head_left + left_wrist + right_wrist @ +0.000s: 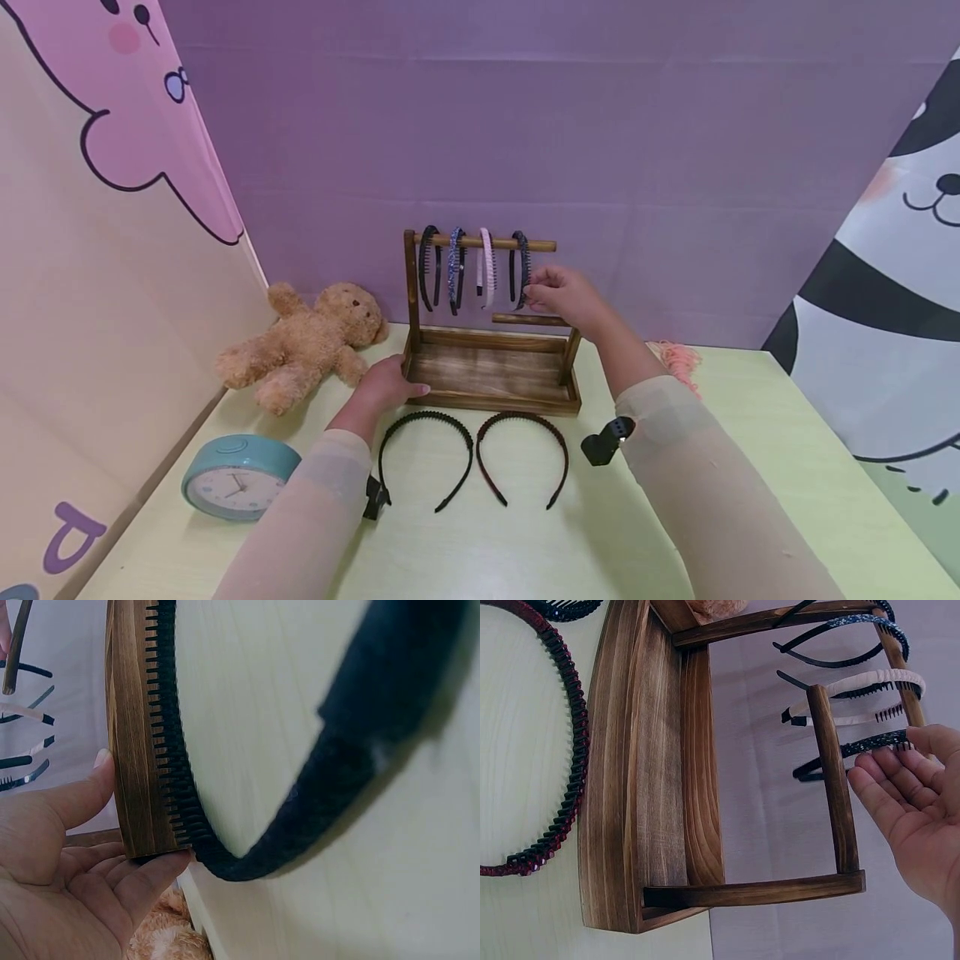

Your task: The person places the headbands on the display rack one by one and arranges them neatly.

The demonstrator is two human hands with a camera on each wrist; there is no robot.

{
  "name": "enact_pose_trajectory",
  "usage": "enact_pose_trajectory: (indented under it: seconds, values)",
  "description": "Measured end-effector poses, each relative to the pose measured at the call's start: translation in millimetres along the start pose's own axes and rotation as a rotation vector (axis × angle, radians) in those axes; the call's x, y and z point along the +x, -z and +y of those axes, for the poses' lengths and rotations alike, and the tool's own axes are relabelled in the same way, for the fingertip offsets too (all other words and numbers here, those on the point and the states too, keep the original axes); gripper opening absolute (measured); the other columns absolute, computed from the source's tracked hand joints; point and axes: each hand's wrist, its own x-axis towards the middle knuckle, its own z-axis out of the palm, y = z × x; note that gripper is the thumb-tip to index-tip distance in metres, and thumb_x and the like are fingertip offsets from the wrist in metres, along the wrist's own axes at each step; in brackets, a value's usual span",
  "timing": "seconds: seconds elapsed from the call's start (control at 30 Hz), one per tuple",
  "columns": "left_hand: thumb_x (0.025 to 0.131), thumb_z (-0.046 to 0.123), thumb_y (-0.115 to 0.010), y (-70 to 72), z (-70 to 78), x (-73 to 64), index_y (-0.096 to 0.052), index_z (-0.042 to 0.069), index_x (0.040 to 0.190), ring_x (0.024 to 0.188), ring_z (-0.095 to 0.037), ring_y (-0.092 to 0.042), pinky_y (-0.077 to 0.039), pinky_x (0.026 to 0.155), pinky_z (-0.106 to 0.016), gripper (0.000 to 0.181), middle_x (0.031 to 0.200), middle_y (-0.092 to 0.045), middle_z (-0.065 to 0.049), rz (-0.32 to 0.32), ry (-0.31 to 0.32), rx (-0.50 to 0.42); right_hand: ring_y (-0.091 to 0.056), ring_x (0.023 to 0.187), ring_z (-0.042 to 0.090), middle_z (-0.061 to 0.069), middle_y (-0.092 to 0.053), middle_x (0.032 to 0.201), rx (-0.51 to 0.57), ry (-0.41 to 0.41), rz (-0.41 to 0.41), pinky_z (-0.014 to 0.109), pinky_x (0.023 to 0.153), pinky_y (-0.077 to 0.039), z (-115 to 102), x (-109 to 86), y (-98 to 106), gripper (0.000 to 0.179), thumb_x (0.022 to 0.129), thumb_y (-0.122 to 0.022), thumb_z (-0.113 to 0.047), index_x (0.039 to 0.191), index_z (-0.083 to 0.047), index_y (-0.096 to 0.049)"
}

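Note:
A wooden headband stand (487,402) has several headbands hanging from its upper bar. My right hand (566,298) pinches the rightmost one, a dark speckled headband (874,742), between thumb and fingers while it hangs on the bar. Beside it hang a pale pink headband (488,267), a blue glittery headband (453,271) and a black headband (424,267). My left hand (384,385) grips the left end of the stand's tray, its thumb on the front board and its fingers around the corner in the left wrist view.
In front of the stand lie a black toothed headband (427,414) and a dark red one (522,415). A teddy bear (307,342) and a teal clock (240,454) are at the left. Pink strands (678,358) lie behind my right forearm. A purple backdrop (600,150) rises behind.

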Motion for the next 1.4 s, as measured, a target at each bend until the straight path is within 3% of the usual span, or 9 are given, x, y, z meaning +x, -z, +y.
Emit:
enact_pose_trajectory:
  seconds: [0.27,0.47,0.63,0.77,1.0,1.23,1.4]
  values:
    - [0.091,0.031,-0.071,0.1,-0.7,1.0,-0.027,0.000,0.154,0.142,-0.039,-0.034,-0.031,0.115,-0.053,0.083,0.155,-0.036,-0.021,-0.002,-0.001,0.002,-0.057,0.122,0.037,0.023,-0.057,0.134,-0.069,0.025,-0.018,0.049,0.107,-0.044,0.2,-7.0,2.8,0.042,0.100,-0.056,-0.024,0.131,0.003,-0.056]
    - [0.092,0.032,-0.071,-0.9,-0.2,1.2,-0.025,0.001,0.154,0.142,-0.040,-0.033,-0.031,0.115,-0.054,0.084,0.155,-0.035,-0.021,-0.009,0.007,0.002,-0.055,0.126,0.037,0.017,-0.057,0.136,-0.105,0.035,0.028,0.050,0.109,-0.042,-0.3,-17.4,8.4,0.046,0.099,-0.056,-0.033,0.134,-0.003,-0.055]
    - [0.091,0.032,-0.071,-2.1,-0.6,2.6,-0.026,0.001,0.154,0.143,-0.039,-0.033,-0.031,0.115,-0.053,0.084,0.155,-0.035,-0.020,-0.012,0.004,-0.003,-0.057,0.122,0.034,0.018,-0.058,0.133,-0.104,0.052,0.072,0.050,0.107,-0.043,-2.0,-32.6,10.4,0.045,0.100,-0.056,-0.035,0.132,-0.004,-0.056]
    - [0.091,0.031,-0.071,-1.4,-0.7,1.9,-0.026,0.002,0.154,0.143,-0.039,-0.032,-0.031,0.115,-0.053,0.083,0.156,-0.034,-0.020,-0.016,0.008,-0.007,-0.064,0.111,0.030,0.017,-0.063,0.125,-0.176,0.025,0.065,0.048,0.101,-0.049,-0.3,-47.0,5.5,0.042,0.100,-0.056,-0.037,0.128,-0.006,-0.059]
    - [0.092,0.030,-0.070,1.1,-0.4,-1.1,-0.025,0.000,0.154,0.142,-0.041,-0.033,-0.031,0.115,-0.054,0.082,0.155,-0.034,-0.022,-0.018,-0.002,0.002,-0.069,0.091,0.024,0.010,-0.067,0.104,-0.289,-0.047,-0.096,0.038,0.082,-0.059,7.6,-72.2,-29.3,0.033,0.100,-0.058,-0.033,0.120,-0.008,-0.063]
    - [0.092,0.030,-0.070,1.5,1.3,-1.7,-0.026,0.000,0.154,0.142,-0.041,-0.033,-0.031,0.115,-0.054,0.082,0.155,-0.035,-0.021,-0.017,-0.004,-0.001,-0.069,0.076,0.019,0.007,-0.068,0.091,-0.420,-0.138,-0.299,0.036,0.073,-0.057,31.6,-93.4,-82.4,0.017,0.096,-0.064,-0.031,0.102,-0.016,-0.068]
    - [0.092,0.030,-0.070,1.4,1.0,-2.0,-0.027,0.000,0.154,0.142,-0.040,-0.034,-0.031,0.115,-0.054,0.081,0.155,-0.036,-0.021,-0.017,-0.012,-0.011,-0.068,0.064,0.017,0.006,-0.066,0.075,-0.513,-0.174,-0.399,0.031,0.065,-0.054,43.9,-108.3,-107.1,0.018,0.092,-0.069,-0.034,0.088,-0.017,-0.066]
